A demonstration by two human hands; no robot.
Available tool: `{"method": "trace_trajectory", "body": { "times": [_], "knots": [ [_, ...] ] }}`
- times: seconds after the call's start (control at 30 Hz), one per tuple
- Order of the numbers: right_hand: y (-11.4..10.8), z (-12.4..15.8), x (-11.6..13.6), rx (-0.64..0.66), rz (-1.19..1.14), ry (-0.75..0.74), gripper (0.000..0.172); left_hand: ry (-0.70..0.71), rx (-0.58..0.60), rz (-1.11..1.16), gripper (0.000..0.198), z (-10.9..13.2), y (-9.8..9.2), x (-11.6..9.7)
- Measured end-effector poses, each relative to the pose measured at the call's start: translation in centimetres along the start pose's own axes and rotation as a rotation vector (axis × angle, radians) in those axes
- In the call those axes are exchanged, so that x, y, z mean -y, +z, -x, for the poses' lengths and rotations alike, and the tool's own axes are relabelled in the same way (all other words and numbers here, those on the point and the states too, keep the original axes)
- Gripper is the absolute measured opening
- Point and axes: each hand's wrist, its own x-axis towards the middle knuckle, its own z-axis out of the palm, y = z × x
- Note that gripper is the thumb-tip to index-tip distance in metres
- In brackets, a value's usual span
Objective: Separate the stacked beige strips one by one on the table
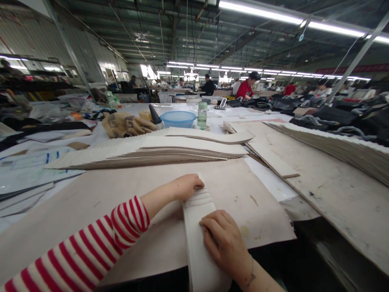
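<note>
A small stack of long white strips (197, 235), like cardboard or stiff paper, lies lengthwise in front of me. Its far end is fanned into several stepped edges. My left hand (191, 185) is closed on that far end, fingers curled over the strips. Nearer to me, my right hand (223, 239) is closed at the right edge of the strips, with its fingers bent and pressed together; the thumb is partly hidden. Underneath is a large beige sheet (136, 184). Just beyond it lies a big fanned pile of similar white strips (146, 148).
Behind the pile are a patterned brown cloth item (126, 125), a blue basin (178, 117) and a green-tinted bottle (202, 115). A stained board (328, 194) on the right carries another strip pile (337, 148). Plastic-wrapped papers (30, 168) lie left. A person in red (245, 87) works farther back.
</note>
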Motion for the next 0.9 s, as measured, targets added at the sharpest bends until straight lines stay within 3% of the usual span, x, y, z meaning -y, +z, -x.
{"method": "trace_trajectory", "body": {
  "times": [0.2, 0.47, 0.63, 0.9],
  "knots": [
    [0.0, 0.0, 0.0, -0.005, -0.006, 0.004, 0.018, -0.040, 0.069, -0.066, 0.039, -0.2, -0.9, 0.6],
    [-0.1, -0.1, 0.1, -0.009, -0.006, 0.004, 0.017, -0.019, -0.009, -0.157, 0.021, 0.8, 0.3, -0.3],
    [0.0, 0.0, 0.1, -0.009, 0.015, 0.001, 0.016, -0.019, -0.047, -0.173, 0.025, 1.6, 0.8, -0.7],
    [0.0, 0.1, 0.0, 0.003, 0.023, -0.003, 0.017, -0.056, 0.074, -0.050, 0.032, 2.1, -1.7, 2.3]
  ]
}}
